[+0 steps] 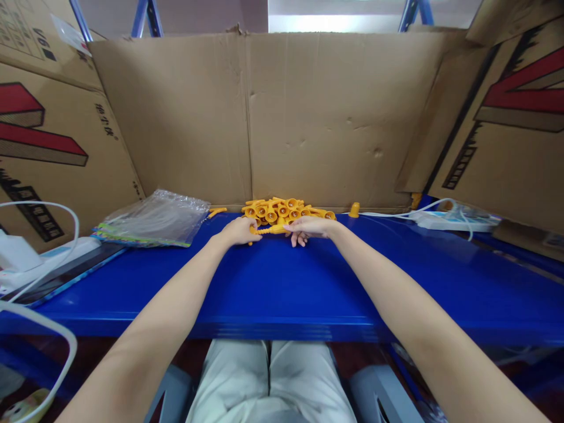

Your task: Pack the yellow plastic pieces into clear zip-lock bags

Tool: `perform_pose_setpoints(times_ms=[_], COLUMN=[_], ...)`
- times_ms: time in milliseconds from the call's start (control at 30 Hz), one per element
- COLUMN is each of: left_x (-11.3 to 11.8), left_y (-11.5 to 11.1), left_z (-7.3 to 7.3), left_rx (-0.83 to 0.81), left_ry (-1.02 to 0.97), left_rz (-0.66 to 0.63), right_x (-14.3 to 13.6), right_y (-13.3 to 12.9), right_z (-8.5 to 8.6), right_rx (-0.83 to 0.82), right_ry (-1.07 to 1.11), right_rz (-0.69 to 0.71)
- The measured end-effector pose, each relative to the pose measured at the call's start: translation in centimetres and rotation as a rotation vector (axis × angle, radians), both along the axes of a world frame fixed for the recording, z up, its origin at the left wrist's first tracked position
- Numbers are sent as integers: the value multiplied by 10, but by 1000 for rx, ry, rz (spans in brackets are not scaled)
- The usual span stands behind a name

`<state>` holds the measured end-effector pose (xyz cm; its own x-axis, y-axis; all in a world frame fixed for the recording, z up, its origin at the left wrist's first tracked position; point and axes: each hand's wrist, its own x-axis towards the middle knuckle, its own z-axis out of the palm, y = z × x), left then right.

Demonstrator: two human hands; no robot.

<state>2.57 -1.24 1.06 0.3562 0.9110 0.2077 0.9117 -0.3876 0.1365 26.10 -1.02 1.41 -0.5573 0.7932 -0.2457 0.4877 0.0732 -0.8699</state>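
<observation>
A yellow plastic piece with a thin ribbed stem (268, 230) is held level between my two hands, just in front of a pile. My left hand (241, 231) is closed on the stem's left end. At the wider right end, the thumb and fingers of my right hand (312, 227) pinch it, the other fingers curling below. Right behind lies the pile of yellow flared plastic pieces (282, 210), several with their round openings facing me. Under my left fingers a small yellow tip shows, but I cannot make out what it belongs to.
Clear plastic bags (154, 220) lie to the left, with a small yellow stick-like piece (217, 212) beside them. A yellow cup-shaped piece (354, 210) stands right of the pile. White power strips (453, 221) sit at both sides. Cardboard walls (330, 117) enclose the blue table (282, 288).
</observation>
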Motion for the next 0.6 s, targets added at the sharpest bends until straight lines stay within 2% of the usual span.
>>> perform_pose_setpoints(times_ms=[167, 400, 600], left_x=[-1, -2, -2], left_y=[2, 3, 5], left_z=[-2, -2, -3], left_rx=[36, 13, 32], left_ry=[-28, -19, -43], left_rz=[1, 14, -13], right_x=[2, 9, 8], right_y=[-2, 3, 6], right_z=[3, -1, -2], right_rx=[6, 25, 105], right_ry=[-62, 11, 4], right_rz=[-21, -19, -37])
